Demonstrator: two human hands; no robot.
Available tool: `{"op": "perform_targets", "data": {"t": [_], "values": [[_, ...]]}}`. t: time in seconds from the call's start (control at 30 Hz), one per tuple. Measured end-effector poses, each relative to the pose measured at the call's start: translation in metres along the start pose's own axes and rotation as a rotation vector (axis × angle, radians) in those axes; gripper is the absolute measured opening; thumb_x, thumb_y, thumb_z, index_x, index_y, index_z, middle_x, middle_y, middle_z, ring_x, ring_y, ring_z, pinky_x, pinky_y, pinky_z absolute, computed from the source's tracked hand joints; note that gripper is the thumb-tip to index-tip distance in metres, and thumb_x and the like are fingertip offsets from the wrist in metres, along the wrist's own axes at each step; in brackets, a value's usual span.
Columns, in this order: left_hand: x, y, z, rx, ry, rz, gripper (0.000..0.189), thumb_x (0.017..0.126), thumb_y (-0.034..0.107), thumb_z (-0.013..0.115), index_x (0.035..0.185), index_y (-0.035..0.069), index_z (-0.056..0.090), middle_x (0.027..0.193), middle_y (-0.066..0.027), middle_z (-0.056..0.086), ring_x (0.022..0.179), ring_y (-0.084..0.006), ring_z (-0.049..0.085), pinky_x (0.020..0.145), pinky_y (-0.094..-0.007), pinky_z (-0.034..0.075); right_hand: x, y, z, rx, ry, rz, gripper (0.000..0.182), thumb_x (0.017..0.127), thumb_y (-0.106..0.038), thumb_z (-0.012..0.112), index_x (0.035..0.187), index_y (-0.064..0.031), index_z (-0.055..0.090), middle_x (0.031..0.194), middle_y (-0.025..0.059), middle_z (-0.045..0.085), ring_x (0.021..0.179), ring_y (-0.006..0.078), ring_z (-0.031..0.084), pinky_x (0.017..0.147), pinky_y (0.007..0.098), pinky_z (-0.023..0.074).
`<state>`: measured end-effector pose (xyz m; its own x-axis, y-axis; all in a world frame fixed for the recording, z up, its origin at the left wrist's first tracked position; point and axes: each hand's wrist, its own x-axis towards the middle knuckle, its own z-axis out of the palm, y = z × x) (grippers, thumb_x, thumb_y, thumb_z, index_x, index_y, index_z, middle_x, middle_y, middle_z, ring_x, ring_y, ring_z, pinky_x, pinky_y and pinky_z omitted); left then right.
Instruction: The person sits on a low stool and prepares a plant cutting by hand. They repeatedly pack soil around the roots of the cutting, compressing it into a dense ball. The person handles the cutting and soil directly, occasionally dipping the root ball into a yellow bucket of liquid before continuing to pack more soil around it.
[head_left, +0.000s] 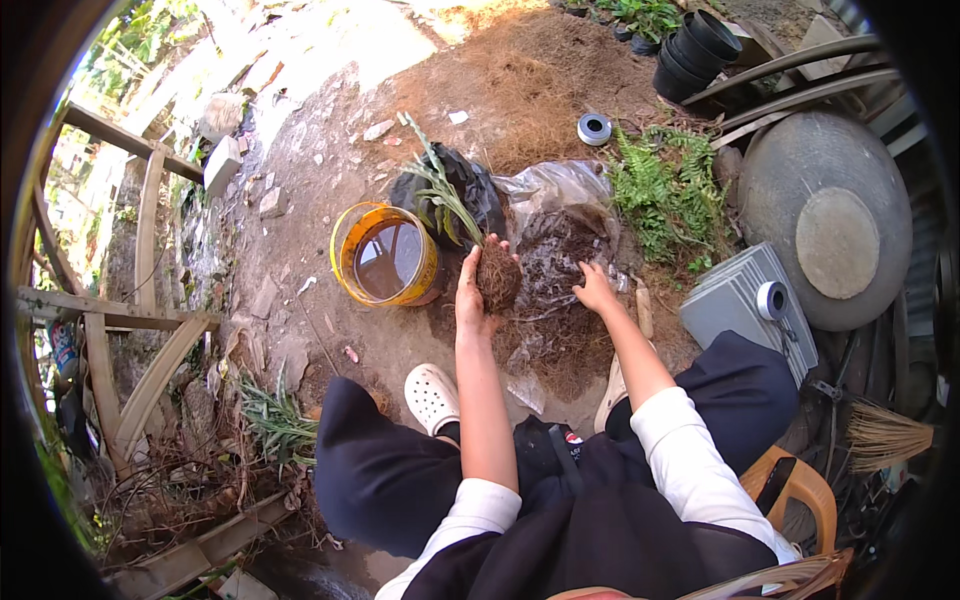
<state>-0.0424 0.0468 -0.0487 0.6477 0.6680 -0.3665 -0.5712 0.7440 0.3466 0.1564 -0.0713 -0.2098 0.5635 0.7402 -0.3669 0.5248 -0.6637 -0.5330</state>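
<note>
My left hand (471, 296) cups a ball of brown coconut fibre (499, 277). From the top of that ball rises a plant with pale grey-green leaves (442, 187), tilted up and to the left. My right hand (595, 289) rests its fingertips at dark, moist soil (555, 251), fingers apart and nothing visible in them. The soil lies on a clear plastic sheet or bag (559, 184), whose far end is bunched up. Just behind the plant is a black plastic bag (472, 184). Left of my left hand stands a yellow bucket (425, 279) of brownish water.
Green ferns (667, 195) grow or lie to the right. Beyond them are stacked black pots (694, 56) and a tape roll (594, 129). A second roll (772, 300) sits on grey slabs (739, 300) beside a large round basin (825, 217). Cut leafy stems (277, 420) lie left.
</note>
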Motion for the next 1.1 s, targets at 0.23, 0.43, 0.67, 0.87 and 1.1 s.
{"op": "perform_targets", "data": {"t": [0.23, 0.43, 0.67, 0.87, 1.1], "values": [[0.009, 0.012, 0.000, -0.059, 0.035, 0.016, 0.033, 0.089, 0.030, 0.045, 0.113, 0.008, 0.052, 0.104, -0.0071, 0.057, 0.091, -0.0227, 0.056, 0.078, -0.0363, 0.047, 0.001, -0.016, 0.050, -0.124, 0.183, -0.238, 0.038, 0.073, 0.001, 0.056, 0.110, -0.0013, 0.053, 0.118, 0.0165, 0.047, 0.110, 0.0351, 0.044, 0.092, 0.0364, 0.0387], [0.020, 0.015, -0.010, -0.075, 0.031, 0.039, 0.035, 0.090, 0.031, 0.044, 0.115, 0.007, 0.050, 0.105, -0.0075, 0.056, 0.093, -0.0225, 0.055, 0.079, -0.0358, 0.047, 0.029, -0.041, 0.044, 0.025, 0.318, -0.227, 0.035, 0.082, -0.011, 0.050, 0.117, -0.0031, 0.049, 0.127, 0.0147, 0.041, 0.118, 0.0319, 0.038, 0.095, 0.0429, 0.0332], [0.029, 0.005, -0.023, -0.060, 0.091, 0.044, 0.035, 0.090, 0.031, 0.044, 0.115, 0.007, 0.050, 0.104, -0.0073, 0.057, 0.093, -0.0220, 0.055, 0.081, -0.0338, 0.046, -0.003, -0.063, 0.073, -0.179, 0.047, -0.409, 0.059, 0.075, -0.029, 0.062, 0.126, -0.0073, 0.040, 0.134, 0.0132, 0.031, 0.124, 0.0332, 0.027, 0.098, 0.0497, 0.0280], [0.028, 0.003, -0.014, -0.070, 0.094, 0.024, 0.033, 0.089, 0.031, 0.043, 0.114, 0.010, 0.050, 0.103, -0.0059, 0.056, 0.091, -0.0222, 0.054, 0.080, -0.0377, 0.046, 0.000, -0.030, 0.074, -0.017, 0.069, -0.654, 0.026, 0.071, -0.002, 0.057, 0.097, -0.0030, 0.059, 0.110, 0.0118, 0.053, 0.108, 0.0286, 0.047, 0.088, 0.0372, 0.0412], [0.027, 0.003, -0.015, -0.093, 0.077, 0.025, 0.034, 0.090, 0.030, 0.044, 0.114, 0.008, 0.050, 0.103, -0.0072, 0.057, 0.091, -0.0231, 0.056, 0.079, -0.0372, 0.047, 0.050, -0.028, 0.029, -0.202, 0.246, -0.250, 0.041, 0.082, -0.019, 0.054, 0.121, -0.0069, 0.047, 0.132, 0.0120, 0.037, 0.124, 0.0302, 0.031, 0.099, 0.0464, 0.0297]]}}
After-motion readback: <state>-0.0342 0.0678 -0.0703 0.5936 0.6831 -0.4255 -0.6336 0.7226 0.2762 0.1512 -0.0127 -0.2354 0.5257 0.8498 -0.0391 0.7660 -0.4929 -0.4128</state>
